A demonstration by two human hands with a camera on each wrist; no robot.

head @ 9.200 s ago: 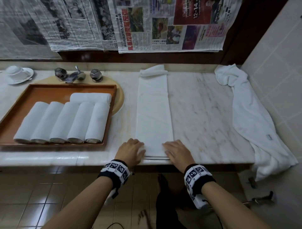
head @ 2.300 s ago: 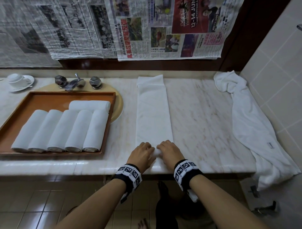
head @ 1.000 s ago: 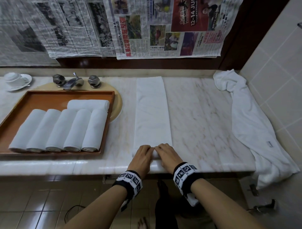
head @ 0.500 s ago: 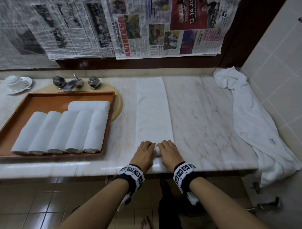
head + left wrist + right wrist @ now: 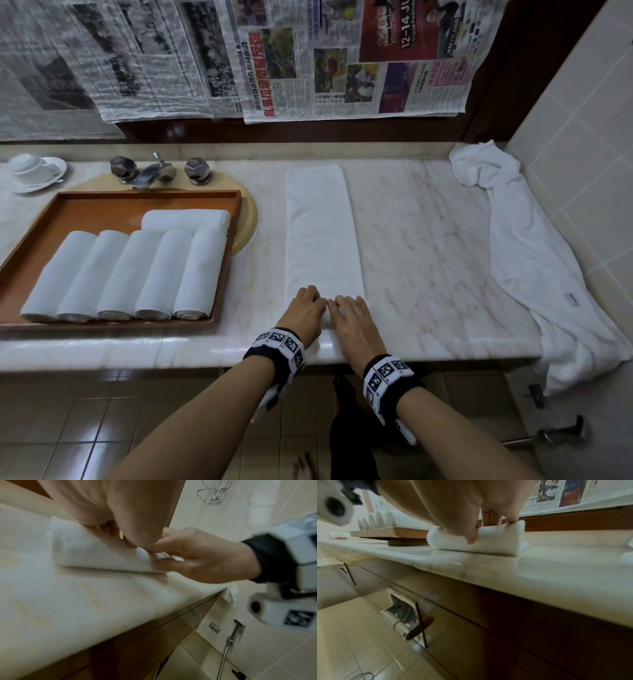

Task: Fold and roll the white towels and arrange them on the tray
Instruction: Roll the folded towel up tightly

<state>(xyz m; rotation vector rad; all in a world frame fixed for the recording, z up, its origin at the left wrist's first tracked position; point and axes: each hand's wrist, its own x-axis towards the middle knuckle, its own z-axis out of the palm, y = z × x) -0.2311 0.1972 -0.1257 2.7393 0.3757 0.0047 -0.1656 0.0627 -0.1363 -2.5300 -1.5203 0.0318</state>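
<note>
A white towel (image 5: 320, 233), folded into a long narrow strip, lies on the marble counter (image 5: 421, 260) and runs away from me. Its near end is wound into a short roll (image 5: 496, 540). My left hand (image 5: 307, 305) and right hand (image 5: 348, 310) sit side by side on that roll, fingers curled over it. In the left wrist view the right hand (image 5: 204, 559) pinches the roll's end (image 5: 96, 553). The orange-brown tray (image 5: 120, 200) on the left holds several rolled white towels (image 5: 137, 270), one lying crosswise behind the row.
A loose white towel (image 5: 534, 260) drapes over the counter's right end, against the tiled wall. Behind the tray stand a tap (image 5: 154, 169) and a cup on a saucer (image 5: 34, 169). Newspaper covers the wall behind. A round yellow dish (image 5: 247, 219) lies under the tray.
The towel's bunched far end now lies flat. My hands came together and wound the near end into a roll, which has crept slightly away from the counter edge in the last second.
</note>
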